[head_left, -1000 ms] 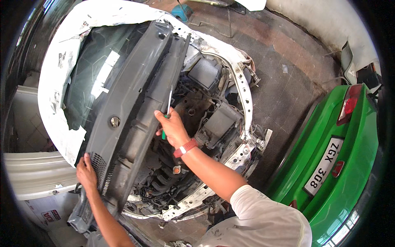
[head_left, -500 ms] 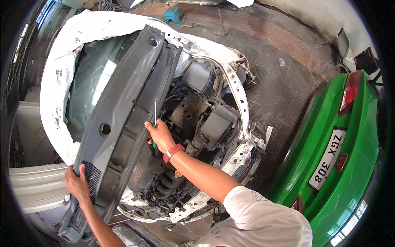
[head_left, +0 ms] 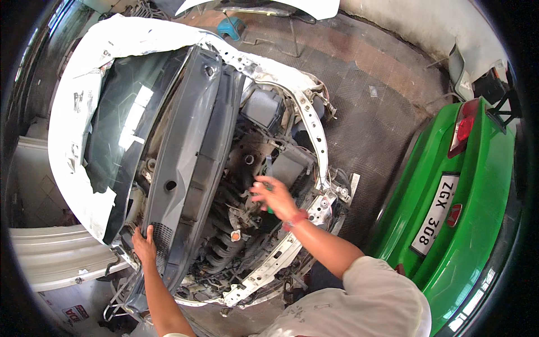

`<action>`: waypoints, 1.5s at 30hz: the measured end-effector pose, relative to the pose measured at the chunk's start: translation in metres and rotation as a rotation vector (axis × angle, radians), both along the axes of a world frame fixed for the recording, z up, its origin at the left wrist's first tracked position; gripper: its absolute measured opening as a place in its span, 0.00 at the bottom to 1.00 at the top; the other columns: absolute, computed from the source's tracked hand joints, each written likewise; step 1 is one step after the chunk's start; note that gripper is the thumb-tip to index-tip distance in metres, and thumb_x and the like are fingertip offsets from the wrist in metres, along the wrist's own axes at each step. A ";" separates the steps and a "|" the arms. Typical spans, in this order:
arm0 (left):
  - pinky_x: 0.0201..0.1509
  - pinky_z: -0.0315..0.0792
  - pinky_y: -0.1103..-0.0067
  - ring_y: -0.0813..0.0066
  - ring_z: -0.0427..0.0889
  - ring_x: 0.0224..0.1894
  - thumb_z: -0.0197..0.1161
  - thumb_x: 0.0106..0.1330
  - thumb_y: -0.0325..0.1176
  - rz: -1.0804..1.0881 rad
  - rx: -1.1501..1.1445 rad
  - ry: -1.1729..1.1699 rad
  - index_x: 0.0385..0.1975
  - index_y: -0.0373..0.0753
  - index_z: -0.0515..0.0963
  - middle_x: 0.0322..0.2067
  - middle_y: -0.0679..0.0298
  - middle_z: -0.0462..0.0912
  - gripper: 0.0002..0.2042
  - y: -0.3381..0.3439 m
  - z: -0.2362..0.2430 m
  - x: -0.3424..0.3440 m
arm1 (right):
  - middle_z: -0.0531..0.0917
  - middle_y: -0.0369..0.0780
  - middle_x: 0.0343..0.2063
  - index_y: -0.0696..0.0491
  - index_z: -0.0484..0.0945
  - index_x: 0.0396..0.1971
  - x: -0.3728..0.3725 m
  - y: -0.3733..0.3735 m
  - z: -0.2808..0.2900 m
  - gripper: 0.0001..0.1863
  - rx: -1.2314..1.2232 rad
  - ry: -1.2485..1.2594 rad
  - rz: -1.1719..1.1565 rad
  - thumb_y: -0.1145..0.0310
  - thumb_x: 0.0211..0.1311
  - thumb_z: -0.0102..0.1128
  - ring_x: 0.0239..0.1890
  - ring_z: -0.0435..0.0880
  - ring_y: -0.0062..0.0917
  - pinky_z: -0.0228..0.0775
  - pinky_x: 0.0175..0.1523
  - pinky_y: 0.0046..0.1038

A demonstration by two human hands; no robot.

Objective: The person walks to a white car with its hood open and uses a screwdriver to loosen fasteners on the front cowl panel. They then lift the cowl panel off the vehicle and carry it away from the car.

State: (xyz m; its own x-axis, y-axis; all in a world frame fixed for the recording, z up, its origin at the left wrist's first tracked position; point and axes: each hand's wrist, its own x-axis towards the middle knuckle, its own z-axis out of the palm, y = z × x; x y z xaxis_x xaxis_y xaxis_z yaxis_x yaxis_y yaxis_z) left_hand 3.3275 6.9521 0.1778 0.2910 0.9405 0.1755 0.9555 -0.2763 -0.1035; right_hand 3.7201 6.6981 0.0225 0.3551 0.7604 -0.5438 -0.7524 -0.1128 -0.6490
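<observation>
My left hand (head_left: pixel 145 245) grips the near end of the long dark plastic cowl panel (head_left: pixel 193 130), by its vented grille. My right hand (head_left: pixel 274 197), blurred, is over the engine bay (head_left: pixel 222 247), holding a green-handled screwdriver (head_left: pixel 270 210) loosely with some fingers raised; most of the tool is hidden or smeared. The panel lies along the base of the windshield (head_left: pixel 106 140), whose surround is masked with white sheeting (head_left: pixel 67 112). Two black boxes (head_left: pixel 261 105) sit in the bay, right of the panel, and an orange cap (head_left: pixel 235 236) shows below my right hand.
A green car rear section (head_left: pixel 432 202) stands at my right, across the patterned floor (head_left: pixel 382 95). A white body panel (head_left: pixel 303 8) rests on a metal stand at the back, beside a teal plastic object (head_left: pixel 229 27). A white ribbed panel (head_left: pixel 62 253) lies at left.
My right hand has moved rightward and down, away from the panel over the engine. The panel's near end has shifted right with my left hand, exposing metalwork along the windshield base.
</observation>
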 end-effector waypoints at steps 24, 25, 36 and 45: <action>0.79 0.43 0.46 0.42 0.48 0.79 0.57 0.75 0.56 0.041 0.126 -0.557 0.77 0.39 0.55 0.77 0.45 0.52 0.39 -0.172 -0.121 -0.029 | 0.81 0.38 0.24 0.56 0.76 0.42 -0.051 -0.408 -0.011 0.13 -0.667 -0.377 -0.298 0.62 0.71 0.66 0.20 0.79 0.23 0.67 0.21 0.25; 0.79 0.43 0.46 0.43 0.48 0.79 0.57 0.75 0.56 0.087 0.055 -0.580 0.77 0.39 0.55 0.77 0.45 0.52 0.39 -0.208 -0.121 -0.033 | 0.80 0.37 0.23 0.56 0.76 0.41 -0.049 -0.412 -0.016 0.13 -0.652 -0.395 -0.277 0.63 0.71 0.66 0.19 0.79 0.23 0.67 0.21 0.25; 0.79 0.35 0.43 0.44 0.48 0.80 0.61 0.74 0.47 -0.062 -0.318 -0.550 0.73 0.36 0.61 0.77 0.49 0.54 0.33 -0.449 -0.078 0.069 | 0.80 0.38 0.22 0.56 0.76 0.47 0.068 -0.433 -0.104 0.11 -0.805 -0.332 -0.289 0.75 0.66 0.56 0.16 0.77 0.23 0.69 0.19 0.28; 0.73 0.62 0.64 0.53 0.75 0.66 0.59 0.76 0.49 -0.160 -1.239 -0.826 0.60 0.35 0.79 0.62 0.50 0.79 0.24 -0.456 -0.066 0.285 | 0.81 0.38 0.24 0.53 0.77 0.50 0.246 -0.406 -0.145 0.15 -0.804 -0.233 -0.247 0.76 0.64 0.58 0.18 0.79 0.23 0.71 0.22 0.27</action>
